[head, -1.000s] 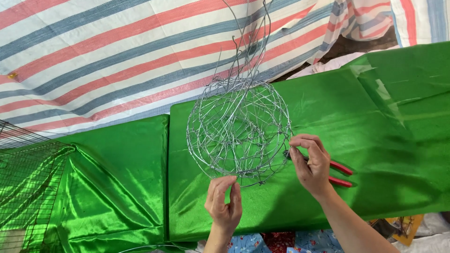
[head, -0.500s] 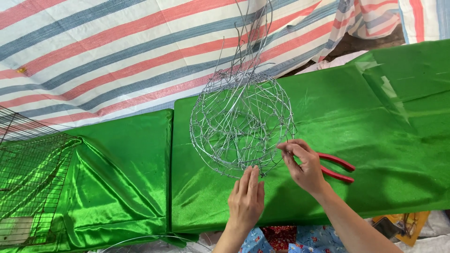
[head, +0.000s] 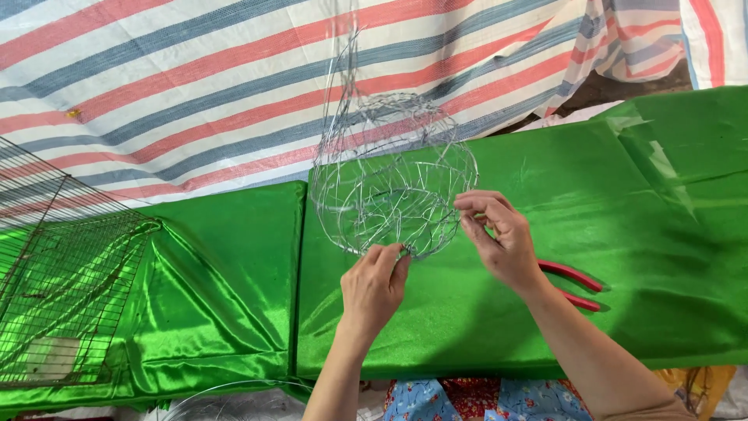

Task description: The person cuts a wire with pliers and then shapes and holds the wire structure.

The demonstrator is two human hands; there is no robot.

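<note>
Both bare forearms reach up from the bottom edge. The left hand is raised with its back to the camera, fingers curled forward and pinched together. The right hand sits just beside it, slightly higher, fingertips bent inward and pinching.

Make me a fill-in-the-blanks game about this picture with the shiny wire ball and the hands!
1. Both hands hold a round frame made of silver ____.
2. The cloth over the table is ____.
3. The tool with red handles lies beside the ____ hand.
4. The left hand grips the frame at its ____ edge.

Missing words: wire; green; right; bottom
</note>
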